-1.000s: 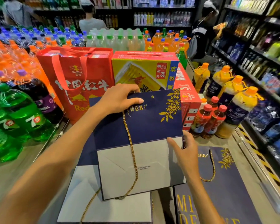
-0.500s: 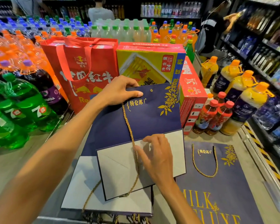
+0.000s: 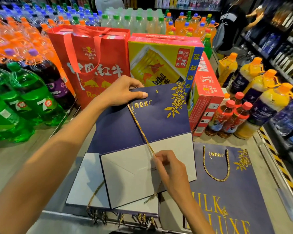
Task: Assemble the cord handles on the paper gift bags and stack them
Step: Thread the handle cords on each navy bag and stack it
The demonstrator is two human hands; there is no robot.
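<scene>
Left hand grips the top edge of the navy gift bag, thumb on the front and fingers curled behind, apparently to hold the mouth steady and tilted up toward the camera. Right hand pinches the gold cord low over the bag's pale folded base and draws it taut from under the left thumb. This suggests one end is already anchored at a hole hidden there. The empty eyelet near the top edge probably awaits the free end. The bag rests on a stack of flat bags. A finished bag, its handle looped, lies just to the right, likely the done pile.
</scene>
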